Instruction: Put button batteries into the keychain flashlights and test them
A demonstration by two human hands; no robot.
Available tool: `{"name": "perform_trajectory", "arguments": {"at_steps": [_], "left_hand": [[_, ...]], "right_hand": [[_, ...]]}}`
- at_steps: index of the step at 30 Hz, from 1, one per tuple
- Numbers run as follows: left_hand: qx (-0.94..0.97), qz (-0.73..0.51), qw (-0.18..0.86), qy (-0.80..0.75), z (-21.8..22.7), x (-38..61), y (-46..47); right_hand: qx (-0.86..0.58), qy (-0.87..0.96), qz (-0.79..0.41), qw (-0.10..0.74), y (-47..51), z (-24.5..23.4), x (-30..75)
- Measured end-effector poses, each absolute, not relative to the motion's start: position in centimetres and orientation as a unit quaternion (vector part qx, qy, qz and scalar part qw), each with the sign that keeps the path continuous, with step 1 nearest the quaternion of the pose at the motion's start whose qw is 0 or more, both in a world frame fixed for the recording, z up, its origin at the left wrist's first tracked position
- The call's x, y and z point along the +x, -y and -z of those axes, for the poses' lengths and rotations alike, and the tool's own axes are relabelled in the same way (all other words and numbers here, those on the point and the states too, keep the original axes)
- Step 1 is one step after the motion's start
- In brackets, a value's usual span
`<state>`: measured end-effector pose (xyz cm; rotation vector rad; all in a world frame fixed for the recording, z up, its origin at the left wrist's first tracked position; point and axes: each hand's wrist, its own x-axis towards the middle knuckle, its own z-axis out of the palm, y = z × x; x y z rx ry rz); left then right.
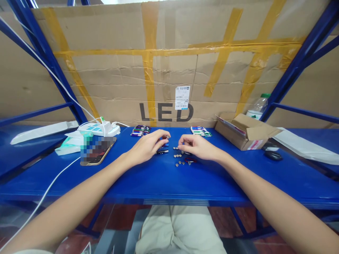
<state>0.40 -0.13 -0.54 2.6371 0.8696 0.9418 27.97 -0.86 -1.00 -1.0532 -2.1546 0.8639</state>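
My left hand rests on the blue table, fingers curled over a small blue keychain flashlight; a black one lies just beside it. My right hand is pinched, fingertips down among several small button batteries; what it pinches is too small to name. A red ring lies under the right wrist. Two piles of small coloured flashlights lie further back, one pile at the left and one at the right.
A phone and a white power strip with cables lie at left. An open cardboard box, a plastic bottle and a black mouse are at right. A taped cardboard wall marked LED stands behind.
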Motion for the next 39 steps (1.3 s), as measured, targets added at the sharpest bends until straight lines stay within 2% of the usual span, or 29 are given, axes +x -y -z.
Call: {"name": "perform_trajectory", "arguments": {"at_steps": [5,11,19,24,28,39], "left_hand": [[0.872,-0.327,0.101,-0.35,0.4,0.5,0.0],[0.882,-0.331,0.108,-0.317,0.8,0.5,-0.3],[0.905,-0.234,0.158,-0.317,0.8,0.1,-0.3],[0.908,-0.216,0.169,-0.318,0.6,0.2,-0.1],[0.899,-0.231,0.197,-0.317,1.0,0.1,-0.5],[0.881,-0.319,0.161,-0.31,1.3,0.3,-0.7]], "right_hand": [[-0.329,0.857,-0.355,0.176,1.4,0.2,28.5],[-0.3,0.889,-0.317,0.138,1.4,0.6,28.1],[-0.384,0.864,-0.281,0.165,1.5,0.2,28.4],[-0.359,0.871,-0.292,0.167,1.2,0.6,28.4],[-0.299,0.9,-0.266,0.172,1.1,1.2,28.2],[-0.275,0.919,-0.236,0.154,1.5,1.3,27.6]]}}
